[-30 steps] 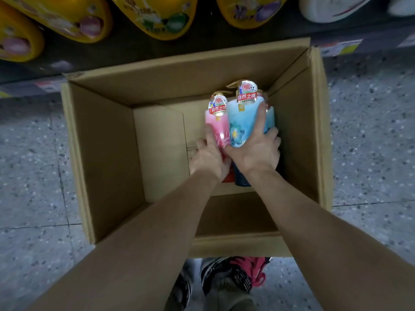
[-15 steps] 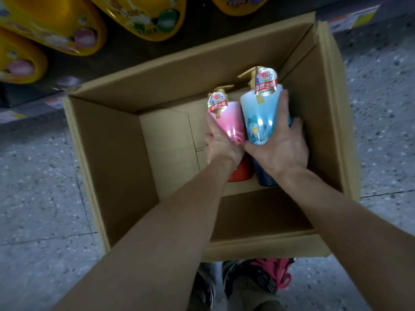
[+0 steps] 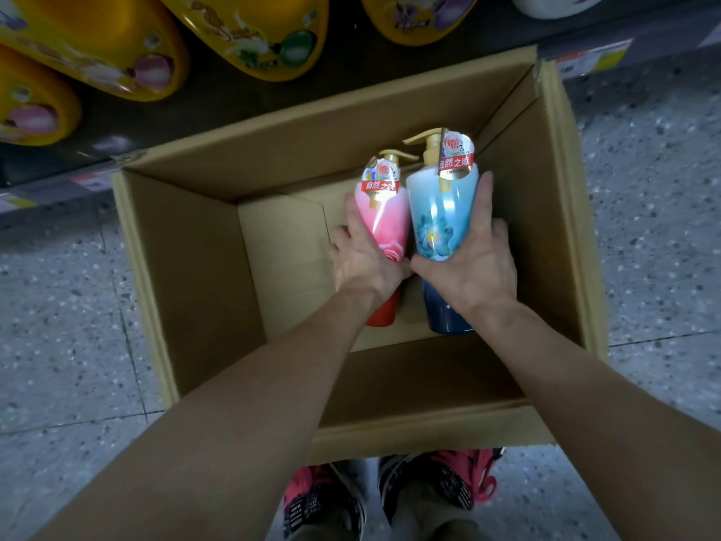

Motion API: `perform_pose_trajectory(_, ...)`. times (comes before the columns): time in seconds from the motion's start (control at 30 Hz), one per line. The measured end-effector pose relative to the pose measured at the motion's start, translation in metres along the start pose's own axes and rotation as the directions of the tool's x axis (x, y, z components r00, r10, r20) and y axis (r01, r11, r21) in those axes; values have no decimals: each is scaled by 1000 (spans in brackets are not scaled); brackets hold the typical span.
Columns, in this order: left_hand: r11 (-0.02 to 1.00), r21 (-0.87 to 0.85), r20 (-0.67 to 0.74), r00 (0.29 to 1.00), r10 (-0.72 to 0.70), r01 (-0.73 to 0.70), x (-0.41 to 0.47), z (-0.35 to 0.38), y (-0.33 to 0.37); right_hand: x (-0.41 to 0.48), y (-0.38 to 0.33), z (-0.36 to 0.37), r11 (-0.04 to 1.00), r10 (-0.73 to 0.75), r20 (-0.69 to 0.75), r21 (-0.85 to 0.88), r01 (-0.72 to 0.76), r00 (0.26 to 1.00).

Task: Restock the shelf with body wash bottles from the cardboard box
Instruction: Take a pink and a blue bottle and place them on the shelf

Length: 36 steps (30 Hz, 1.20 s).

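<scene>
An open cardboard box [image 3: 187, 275] stands on the floor below me. Inside it at the right, my left hand [image 3: 364, 263] grips a pink body wash bottle [image 3: 384, 220] with a gold pump and a red base. Beside it, my right hand [image 3: 474, 263] grips a taller blue body wash bottle [image 3: 439, 212] with a dark blue base. Both bottles are upright and side by side, their bases above the box bottom. The rest of the box floor is bare cardboard.
Yellow bottles [image 3: 97, 44] hang over the dark shelf edge [image 3: 218, 91] just beyond the box, with a white bottle [image 3: 554, 3] at the top right. Price labels [image 3: 593, 58] line the shelf rail. Speckled floor tiles surround the box; my shoes [image 3: 429, 490] are at its near side.
Both hands have lifted the two bottles higher inside the box, the blue one rising more. My view has shifted closer over the box.
</scene>
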State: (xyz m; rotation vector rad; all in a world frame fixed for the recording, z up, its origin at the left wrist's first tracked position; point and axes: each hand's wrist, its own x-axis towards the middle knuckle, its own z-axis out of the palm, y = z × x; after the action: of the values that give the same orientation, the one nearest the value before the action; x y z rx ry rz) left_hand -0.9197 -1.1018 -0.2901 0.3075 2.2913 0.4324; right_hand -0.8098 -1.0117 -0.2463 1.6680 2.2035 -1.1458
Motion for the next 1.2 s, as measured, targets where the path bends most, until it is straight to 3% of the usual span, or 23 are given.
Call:
perform_pose_trajectory(0.17,995,-6,-52,994,96,-96,-28,-33,2,-29,-20,-6,999,-30,-56,39,32,998)
perform_pose_trajectory(0.4,991,-83,-187,978,91,-108,-105,-113,10,-99,-79,-55,987,-50,-136,147,70,990)
perform_pose_trajectory(0.73,971,-102,-405,901,158,-216,-256,-327,57,-250,-241,-184,967,-117,-273,186,172,955)
perform_pose_trajectory(1.07,911,-153,-640,741,205,-384,-458,-562,100,-449,-435,-320,901,-264,-418,214,376,869)
perform_pose_trajectory(1.2,874,-104,-720,642,262,-474,-533,-640,96,-525,-494,-364,855,-343,-527,168,491,777)
